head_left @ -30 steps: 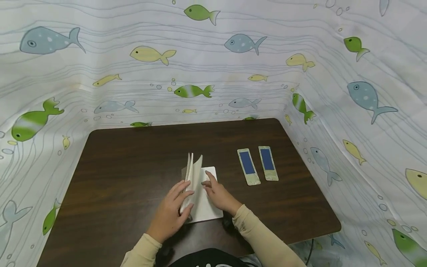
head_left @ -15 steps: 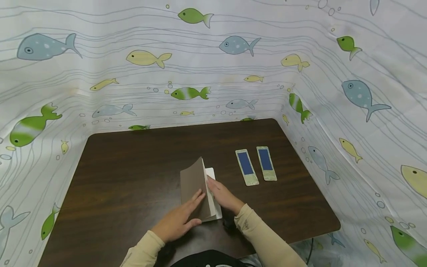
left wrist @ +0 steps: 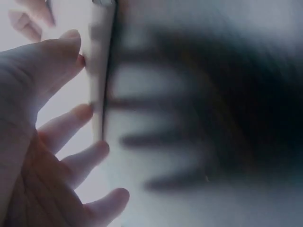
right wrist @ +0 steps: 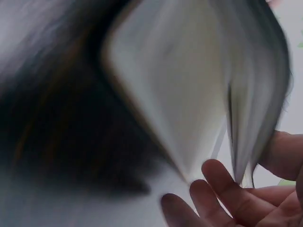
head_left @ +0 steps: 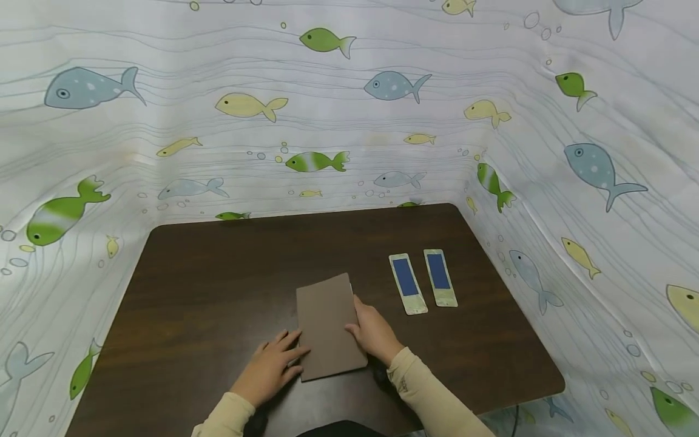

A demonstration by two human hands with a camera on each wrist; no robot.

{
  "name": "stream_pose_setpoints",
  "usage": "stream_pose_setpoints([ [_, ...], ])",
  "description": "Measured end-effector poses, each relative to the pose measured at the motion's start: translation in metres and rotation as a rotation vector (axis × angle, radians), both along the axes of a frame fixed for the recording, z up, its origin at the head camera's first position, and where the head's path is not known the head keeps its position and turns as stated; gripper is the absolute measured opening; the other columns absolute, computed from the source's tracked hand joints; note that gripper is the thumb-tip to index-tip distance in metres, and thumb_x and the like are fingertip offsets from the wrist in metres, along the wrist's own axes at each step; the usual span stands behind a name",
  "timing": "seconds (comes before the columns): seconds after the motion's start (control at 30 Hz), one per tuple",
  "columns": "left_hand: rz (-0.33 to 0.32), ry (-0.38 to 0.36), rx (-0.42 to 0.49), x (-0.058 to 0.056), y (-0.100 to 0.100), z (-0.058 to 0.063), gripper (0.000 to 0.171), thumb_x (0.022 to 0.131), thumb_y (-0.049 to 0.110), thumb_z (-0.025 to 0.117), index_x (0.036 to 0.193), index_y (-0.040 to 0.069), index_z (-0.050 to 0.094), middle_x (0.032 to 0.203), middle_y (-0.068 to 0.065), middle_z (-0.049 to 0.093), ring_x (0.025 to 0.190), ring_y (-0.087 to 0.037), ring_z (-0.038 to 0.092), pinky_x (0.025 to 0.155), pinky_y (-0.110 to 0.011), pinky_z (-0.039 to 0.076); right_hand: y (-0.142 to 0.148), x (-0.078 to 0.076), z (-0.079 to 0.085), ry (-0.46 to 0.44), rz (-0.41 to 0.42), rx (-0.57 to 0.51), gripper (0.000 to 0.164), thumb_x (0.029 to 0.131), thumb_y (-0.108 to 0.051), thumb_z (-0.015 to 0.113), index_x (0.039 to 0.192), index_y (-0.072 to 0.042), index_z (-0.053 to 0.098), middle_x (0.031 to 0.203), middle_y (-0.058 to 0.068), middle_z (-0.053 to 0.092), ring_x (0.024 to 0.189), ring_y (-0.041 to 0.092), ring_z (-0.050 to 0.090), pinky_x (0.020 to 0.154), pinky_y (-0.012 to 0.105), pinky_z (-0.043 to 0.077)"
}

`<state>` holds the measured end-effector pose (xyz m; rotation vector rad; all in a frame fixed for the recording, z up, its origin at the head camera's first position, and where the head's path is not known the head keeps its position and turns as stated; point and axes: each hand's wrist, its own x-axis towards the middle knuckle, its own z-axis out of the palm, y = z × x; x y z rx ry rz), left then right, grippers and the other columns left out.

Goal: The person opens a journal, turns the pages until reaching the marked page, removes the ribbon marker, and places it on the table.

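Observation:
A notebook (head_left: 329, 321) with a plain brown-grey cover lies on the dark wooden table, cover up, its upper right corner slightly raised. My right hand (head_left: 375, 331) grips its right edge, thumb on the cover and the other fingers mostly hidden in the head view. In the right wrist view pale pages (right wrist: 175, 71) stand apart beneath the cover, with fingertips near their lower corner. At the left edge my left hand (head_left: 270, 367) rests with spread fingers touching the notebook. The left wrist view shows those fingertips against the notebook's spine (left wrist: 98, 71).
Two narrow pale pieces, each with a dark blue rectangle, lie right of the notebook: the nearer one (head_left: 408, 284) and the farther one (head_left: 440, 277). Dark brown table (head_left: 218, 267) surrounds them. A white fish-patterned cloth (head_left: 327, 127) encloses the table's back and sides.
The notebook's pages and raised cover have swung rightward and down, so the cover now faces up. My left hand has slid from the cover to the left edge; my right hand grips the right edge.

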<state>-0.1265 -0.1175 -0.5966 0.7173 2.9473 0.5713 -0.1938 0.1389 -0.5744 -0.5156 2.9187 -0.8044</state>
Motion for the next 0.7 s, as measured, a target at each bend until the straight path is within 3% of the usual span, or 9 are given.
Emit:
stream_pose_setpoints([
  [0.23,-0.006,0.095,-0.028,0.004,0.002,-0.008,0.045,0.085,0.041,0.071,0.128,0.029,0.063,0.148,-0.007,0.045,0.133,-0.034,0.044,0.093,-0.062,0.044,0.006,0.001,-0.01,0.076,-0.044,0.217,0.071,0.085,-0.036,0.073,0.137,0.005,0.048,0.123,0.019,0.058,0.111,0.032,0.057,0.08,0.04,0.054],
  [0.47,-0.024,0.087,0.007,0.006,0.008,-0.008,0.042,0.084,0.037,0.072,0.124,0.027,0.064,0.149,-0.009,0.043,0.131,-0.035,0.047,0.093,-0.061,0.044,0.012,-0.003,-0.019,0.102,-0.059,0.326,0.076,0.08,-0.045,0.073,0.138,-0.002,0.051,0.117,0.015,0.058,0.098,0.028,0.058,0.064,0.036,0.054],
  [0.6,-0.044,0.044,0.014,0.001,0.002,-0.003,0.043,0.086,0.039,0.07,0.126,0.023,0.063,0.148,-0.01,0.045,0.127,-0.034,0.051,0.095,-0.059,0.044,0.012,-0.006,-0.021,0.164,-0.022,0.46,0.075,0.081,-0.053,0.069,0.137,-0.005,0.053,0.112,0.011,0.058,0.092,0.025,0.057,0.059,0.036,0.051],
  [0.7,-0.034,0.075,0.004,-0.008,-0.008,0.005,0.041,0.087,0.037,0.07,0.124,0.019,0.064,0.141,-0.01,0.052,0.123,-0.031,0.055,0.093,-0.056,0.046,0.011,-0.009,-0.015,0.138,0.023,0.515,0.072,0.085,-0.053,0.065,0.137,-0.004,0.053,0.114,0.012,0.057,0.094,0.026,0.057,0.063,0.037,0.053],
])
